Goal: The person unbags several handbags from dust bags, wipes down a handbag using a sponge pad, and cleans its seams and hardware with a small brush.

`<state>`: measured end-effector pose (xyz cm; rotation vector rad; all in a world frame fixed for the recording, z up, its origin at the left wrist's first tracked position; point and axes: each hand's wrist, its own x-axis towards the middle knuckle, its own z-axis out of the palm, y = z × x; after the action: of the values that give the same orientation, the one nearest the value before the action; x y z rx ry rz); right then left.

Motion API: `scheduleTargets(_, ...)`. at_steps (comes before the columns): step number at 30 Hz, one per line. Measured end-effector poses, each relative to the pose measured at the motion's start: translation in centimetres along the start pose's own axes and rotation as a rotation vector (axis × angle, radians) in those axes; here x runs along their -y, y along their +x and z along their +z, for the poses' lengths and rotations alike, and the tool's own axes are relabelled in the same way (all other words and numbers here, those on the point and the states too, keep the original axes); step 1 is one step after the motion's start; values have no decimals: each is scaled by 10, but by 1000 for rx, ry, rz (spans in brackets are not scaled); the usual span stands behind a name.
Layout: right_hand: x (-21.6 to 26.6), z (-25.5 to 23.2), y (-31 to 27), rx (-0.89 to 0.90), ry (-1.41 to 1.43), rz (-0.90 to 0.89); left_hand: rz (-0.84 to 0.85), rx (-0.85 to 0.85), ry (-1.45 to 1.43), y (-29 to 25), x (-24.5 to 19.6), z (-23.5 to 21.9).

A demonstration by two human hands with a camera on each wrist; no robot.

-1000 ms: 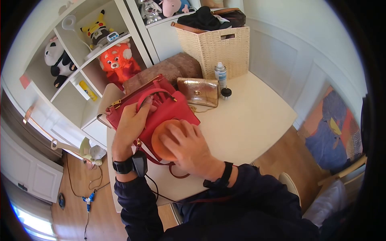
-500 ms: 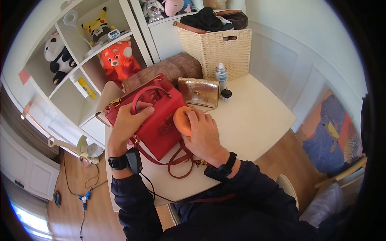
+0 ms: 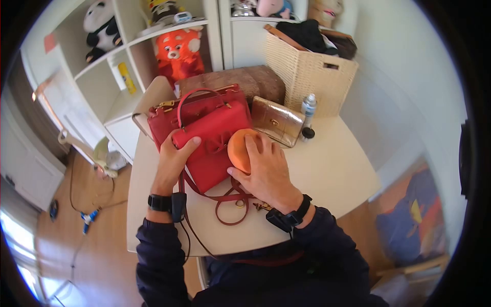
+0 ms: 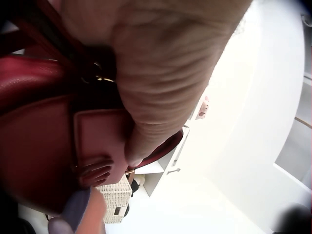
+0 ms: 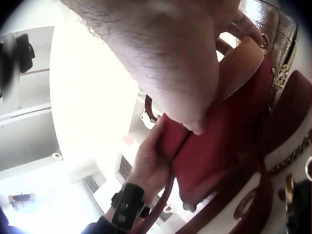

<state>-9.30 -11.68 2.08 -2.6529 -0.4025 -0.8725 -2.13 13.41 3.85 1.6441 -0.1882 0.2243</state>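
A red handbag (image 3: 212,166) with a top handle and a front flap leans back on the white table. My left hand (image 3: 171,166) grips the bag's left side, its thumb lying on the flap. In my right hand (image 3: 271,174) is a round orange sponge pad (image 3: 239,151), held by its edge at the right side of the bag's front. The left wrist view shows the pad's greyish layer (image 4: 77,207) beside its orange one. The bag's thin red strap (image 3: 232,220) lies looped on the table below, with brass-coloured clasps near my right wrist.
A gold clutch (image 3: 279,123), a spray can (image 3: 308,106) and a small black-topped item (image 3: 307,134) stand behind to the right. Further back are a brown rolled bundle (image 3: 255,82) and a wicker basket (image 3: 312,77). A beige bag (image 3: 153,102) is behind the red one.
My right hand has carried the pad from the lower front of the bag to its right side. The left hand has shifted from beside the handle down to the bag's side. The head view has swung.
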Motion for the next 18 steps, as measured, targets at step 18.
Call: scheduleTargets(18,-32,-2,3,75,193,-159,-124,-51,-211,-14,52,18)
